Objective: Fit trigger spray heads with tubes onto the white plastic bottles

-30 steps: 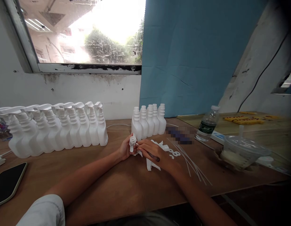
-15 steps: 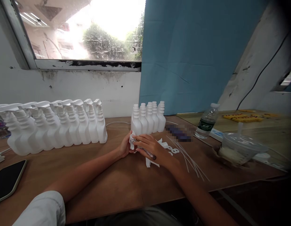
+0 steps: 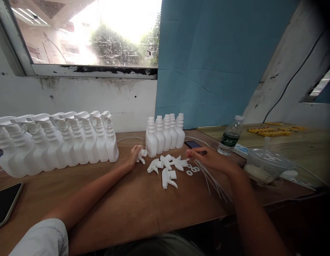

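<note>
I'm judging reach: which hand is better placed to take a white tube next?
Probably the right hand, close to the tubes, though gripping a tool; the left hand, farther off, holds a spray head.

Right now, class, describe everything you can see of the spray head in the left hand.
The spray head is white and looks like plastic. Its round collar points right; a curved trigger juts below. The left hand grips it from the left, hiding the rest. It is just left of the capless bottles; whether it touches the table is unclear.
</note>
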### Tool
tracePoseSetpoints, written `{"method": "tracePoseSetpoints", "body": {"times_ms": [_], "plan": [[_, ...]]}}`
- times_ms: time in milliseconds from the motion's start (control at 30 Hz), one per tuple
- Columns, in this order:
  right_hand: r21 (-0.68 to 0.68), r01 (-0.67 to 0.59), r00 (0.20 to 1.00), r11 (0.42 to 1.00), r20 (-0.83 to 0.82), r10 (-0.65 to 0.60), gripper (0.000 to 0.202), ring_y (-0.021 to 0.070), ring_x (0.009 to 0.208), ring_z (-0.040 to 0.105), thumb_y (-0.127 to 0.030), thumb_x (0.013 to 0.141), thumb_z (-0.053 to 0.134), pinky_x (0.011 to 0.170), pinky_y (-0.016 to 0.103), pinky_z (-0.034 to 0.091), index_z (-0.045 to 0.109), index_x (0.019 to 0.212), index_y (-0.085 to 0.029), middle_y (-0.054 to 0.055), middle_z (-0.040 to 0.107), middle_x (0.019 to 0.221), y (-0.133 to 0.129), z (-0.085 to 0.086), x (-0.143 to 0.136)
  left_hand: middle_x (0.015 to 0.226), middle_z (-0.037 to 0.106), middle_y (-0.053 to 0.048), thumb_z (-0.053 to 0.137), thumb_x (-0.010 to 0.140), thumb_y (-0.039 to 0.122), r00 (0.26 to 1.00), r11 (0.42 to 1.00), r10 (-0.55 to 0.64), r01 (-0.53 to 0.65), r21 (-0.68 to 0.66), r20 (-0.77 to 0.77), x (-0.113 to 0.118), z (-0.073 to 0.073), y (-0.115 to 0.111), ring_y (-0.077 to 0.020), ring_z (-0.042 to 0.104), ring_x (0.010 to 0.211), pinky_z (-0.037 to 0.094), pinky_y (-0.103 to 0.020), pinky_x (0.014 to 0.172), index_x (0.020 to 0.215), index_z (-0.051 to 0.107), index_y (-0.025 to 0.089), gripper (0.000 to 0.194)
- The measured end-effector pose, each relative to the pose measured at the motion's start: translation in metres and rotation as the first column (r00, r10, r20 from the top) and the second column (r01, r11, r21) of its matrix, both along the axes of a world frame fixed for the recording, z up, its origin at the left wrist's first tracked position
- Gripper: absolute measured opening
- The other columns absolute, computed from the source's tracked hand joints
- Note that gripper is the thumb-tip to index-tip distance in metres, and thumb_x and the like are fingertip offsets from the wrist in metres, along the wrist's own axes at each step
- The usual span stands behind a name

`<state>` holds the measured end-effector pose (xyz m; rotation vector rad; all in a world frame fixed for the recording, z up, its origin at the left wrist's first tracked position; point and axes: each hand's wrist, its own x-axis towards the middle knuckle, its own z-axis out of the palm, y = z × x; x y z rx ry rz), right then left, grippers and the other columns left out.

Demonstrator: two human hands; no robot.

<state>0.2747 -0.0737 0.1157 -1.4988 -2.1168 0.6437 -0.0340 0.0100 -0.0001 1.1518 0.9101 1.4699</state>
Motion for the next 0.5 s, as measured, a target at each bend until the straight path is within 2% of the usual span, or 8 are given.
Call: {"method": "tracePoseSetpoints", "body": {"times_ms": [67, 200, 333, 433, 500], "plan": [[-0.103, -0.006, 1.0, 0.995, 0.009, 0.007, 0.058, 0.0275, 0.087, 0.07, -0.071, 0.083, 0.049, 0.078, 0.034, 0.052, 0.075, 0.086, -0.019, 0.009, 0.076, 0.087, 0.006, -0.004, 0.009, 0.068, 0.053, 0.002, 0.071, 0.073, 0.051, 0.995, 0.999, 0.028, -0.026, 0.022, -0.096, 0.0, -0.004, 0.003, -0.0121, 0.052, 0.059, 0.04, -0.022, 0.055, 0.079, 0.054, 0.018, 0.038], [-0.222, -0.044, 0.998, 0.974, -0.057, 0.032, 0.065, 0.0281, 0.091, 0.069, -0.076, 0.077, 0.052, 0.082, 0.036, 0.054, 0.076, 0.092, -0.017, 0.012, 0.075, 0.099, 0.01, -0.007, 0.012, 0.078, 0.061, -0.003, 0.065, 0.077, 0.053, 0.956, 0.998, 0.042, -0.026, 0.059, -0.289, 0.002, -0.009, 0.005, -0.0182, 0.058, 0.074, 0.045, -0.027, 0.068, 0.091, 0.061, 0.016, 0.039], [-0.203, -0.039, 0.996, 0.978, -0.082, 0.023, 0.063, 0.028, 0.092, 0.069, -0.075, 0.077, 0.053, 0.083, 0.036, 0.054, 0.075, 0.093, -0.018, 0.012, 0.074, 0.103, 0.005, -0.002, 0.009, 0.092, 0.066, -0.009, 0.059, 0.079, 0.052, 0.888, 0.997, 0.056, -0.026, 0.072, -0.456, 0.008, -0.008, -0.001, -0.0265, 0.059, 0.095, 0.045, -0.035, 0.087, 0.093, 0.064, 0.014, 0.04], [-0.194, -0.055, 0.995, 0.98, -0.093, 0.037, 0.061, 0.0277, 0.09, 0.069, -0.074, 0.076, 0.055, 0.083, 0.036, 0.054, 0.075, 0.09, -0.018, 0.011, 0.074, 0.1, 0.002, -0.001, 0.007, 0.102, 0.066, -0.014, 0.055, 0.082, 0.054, 0.825, 0.998, 0.045, -0.015, 0.059, -0.563, 0.016, -0.006, -0.015, -0.0326, 0.056, 0.108, 0.041, -0.041, 0.096, 0.092, 0.067, 0.014, 0.043], [-0.195, -0.072, 0.992, 0.978, -0.112, 0.05, 0.06, 0.0277, 0.091, 0.068, -0.073, 0.075, 0.058, 0.083, 0.036, 0.054, 0.075, 0.089, -0.018, 0.011, 0.074, 0.099, 0.001, -0.002, 0.005, 0.11, 0.065, -0.016, 0.051, 0.084, 0.056, 0.784, 0.999, 0.029, 0.001, 0.049, -0.62, 0.021, -0.005, -0.026, -0.0356, 0.054, 0.115, 0.039, -0.044, 0.101, 0.099, 0.068, 0.014, 0.048]]}}
